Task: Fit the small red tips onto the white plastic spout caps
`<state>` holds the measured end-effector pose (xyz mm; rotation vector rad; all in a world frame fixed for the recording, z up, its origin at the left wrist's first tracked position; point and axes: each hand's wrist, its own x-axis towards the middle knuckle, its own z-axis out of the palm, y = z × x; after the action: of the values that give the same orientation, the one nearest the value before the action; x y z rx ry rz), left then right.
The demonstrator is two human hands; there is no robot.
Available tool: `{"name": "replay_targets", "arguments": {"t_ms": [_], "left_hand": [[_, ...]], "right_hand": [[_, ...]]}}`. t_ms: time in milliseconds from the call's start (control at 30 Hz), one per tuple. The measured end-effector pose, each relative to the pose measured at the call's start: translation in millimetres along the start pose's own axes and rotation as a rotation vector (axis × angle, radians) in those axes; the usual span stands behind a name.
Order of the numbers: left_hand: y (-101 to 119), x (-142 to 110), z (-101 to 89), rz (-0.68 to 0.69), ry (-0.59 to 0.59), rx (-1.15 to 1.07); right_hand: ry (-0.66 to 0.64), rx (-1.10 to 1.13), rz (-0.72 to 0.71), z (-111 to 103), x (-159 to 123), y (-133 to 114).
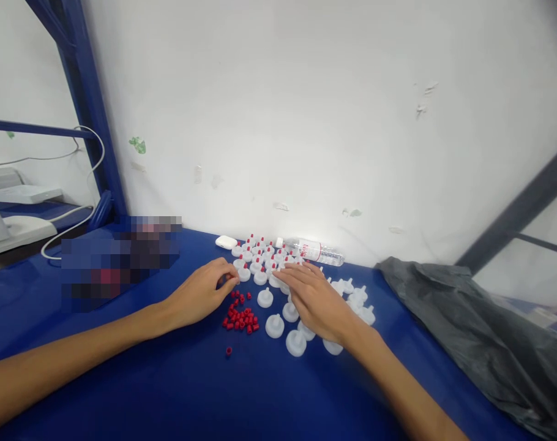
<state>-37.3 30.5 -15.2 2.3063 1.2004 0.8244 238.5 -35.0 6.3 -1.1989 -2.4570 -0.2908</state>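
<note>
Head view: left hand (204, 293) is being held near red caps (242, 320), right hand (322, 304) over white lids (296, 343), likely for reach; grips indiscernible.

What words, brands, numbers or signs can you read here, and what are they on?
None can be read with certainty.
Clear bottle: red lettering on its label, too small and blurred to quote.
Red caps and white lids: no lettering that I can make out.
White case: none visible.
Wall: scraps and marks, no legible writing.
</note>
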Motion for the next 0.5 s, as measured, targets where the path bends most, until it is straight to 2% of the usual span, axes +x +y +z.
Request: {"name": "replay_targets", "arguments": {"t_ms": [233,333,433,500], "left_hand": [[-2,-3,3.0,0.047,-0.066,0.062],[-1,-4,3.2,0.057,-0.082,0.077],[1,-4,3.3,0.075,-0.103,0.091],[2,-4,3.5,0.086,-0.116,0.096]], "right_hand": [[-0.098,0.016,0.008,-2,-2,3],[-0.033,0.041,0.036,-7,1,3],[0.057,0.035,0.122,-10,4,4],[0.050,0.027,0.178,-8,4,6]]}}
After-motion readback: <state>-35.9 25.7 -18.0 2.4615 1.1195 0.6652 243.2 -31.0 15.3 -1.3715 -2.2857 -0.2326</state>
